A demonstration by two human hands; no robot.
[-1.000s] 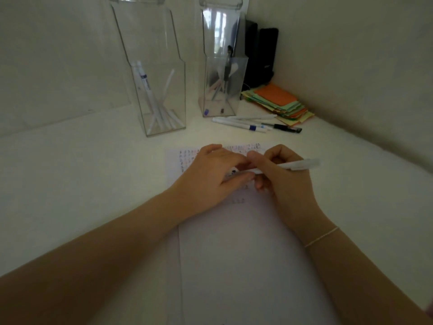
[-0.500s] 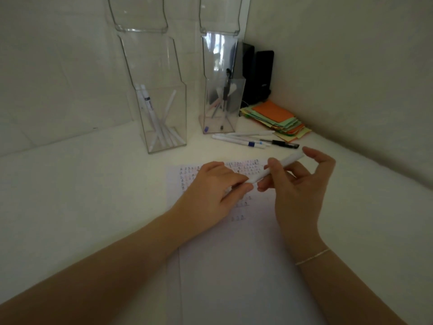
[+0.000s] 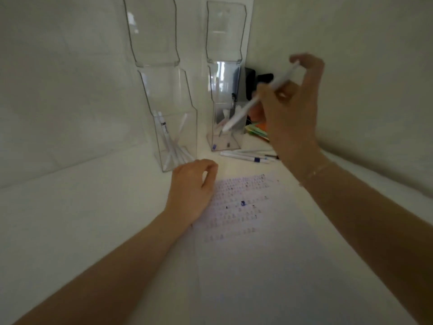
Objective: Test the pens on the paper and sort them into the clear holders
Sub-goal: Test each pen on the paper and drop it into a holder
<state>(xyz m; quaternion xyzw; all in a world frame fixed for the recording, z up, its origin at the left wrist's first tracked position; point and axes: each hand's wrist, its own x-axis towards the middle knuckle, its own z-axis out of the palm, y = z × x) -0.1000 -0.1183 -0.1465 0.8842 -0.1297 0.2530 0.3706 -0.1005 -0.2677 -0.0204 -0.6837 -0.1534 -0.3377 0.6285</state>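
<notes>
White desk (image 3: 70, 219): pen (image 3: 255, 102) slants down-left.

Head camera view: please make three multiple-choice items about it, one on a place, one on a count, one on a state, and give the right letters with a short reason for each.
1. Where is the white plastic pen that the right hand holds?
A. Lying on the paper
B. Raised in the air, in front of the right-side clear plastic holder
C. Inside the left-side clear plastic holder

2. How many tall clear holders stand on the white table?
A. Two
B. Four
C. One

3. What is the state of the left hand?
A. Gripping a pen
B. Lifted above the holders
C. Empty, resting at the edge of the white paper sheet with small ink marks

Answers: 1 B, the pen slants tip-down in the air before that holder. 2 A, two holders stand side by side. 3 C, its curled fingers hold nothing.
</notes>
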